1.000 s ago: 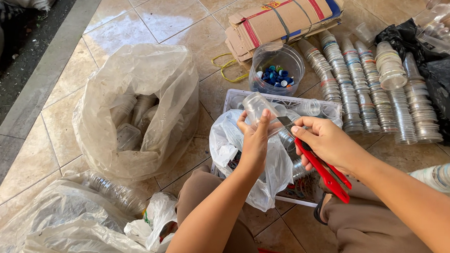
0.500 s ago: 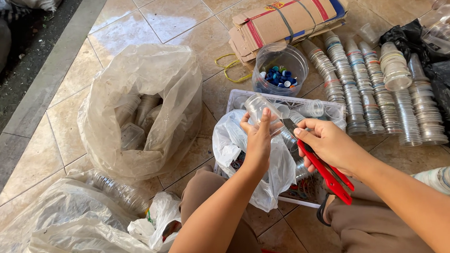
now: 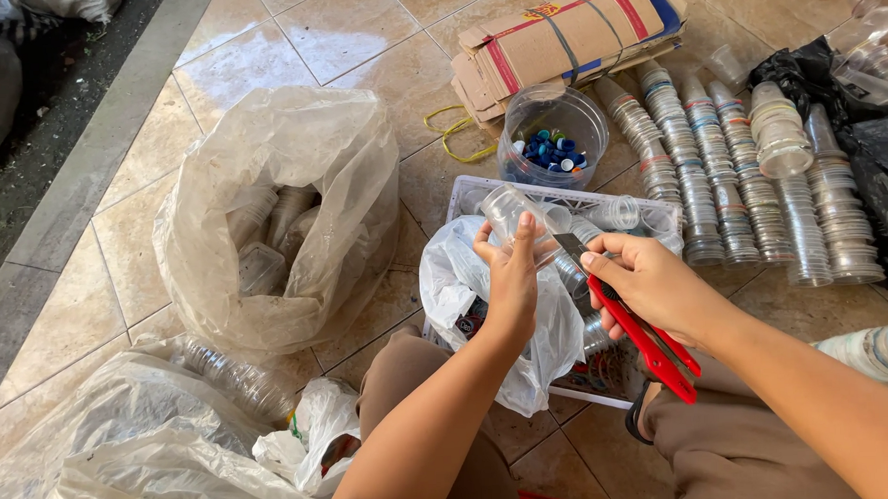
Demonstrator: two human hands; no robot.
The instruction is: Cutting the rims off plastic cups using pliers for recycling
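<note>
A clear plastic cup (image 3: 510, 213) is held tilted above a white plastic crate (image 3: 659, 212), just over a white plastic bag (image 3: 455, 279) that drapes across the crate's near side. The left hand (image 3: 512, 277) grips the cup from below, its fingers (image 3: 485, 250) curled shut around the cup's wall. The right hand (image 3: 647, 282) is closed around a red-handled utility knife (image 3: 644, 331), whose dark blade tip points at the cup, close to its side; whether it touches cannot be told. More clear cups lie in the crate under the hands. Just beyond the crate stands a round clear tub (image 3: 555, 135) holding blue bottle caps, and behind it a bundle of flattened cardboard (image 3: 574, 33). To the right, rows of stacked clear cups (image 3: 726, 161) lie on the tiled floor (image 3: 119, 241). To the left sits a large translucent bag (image 3: 284, 186) with plastic containers inside.
</note>
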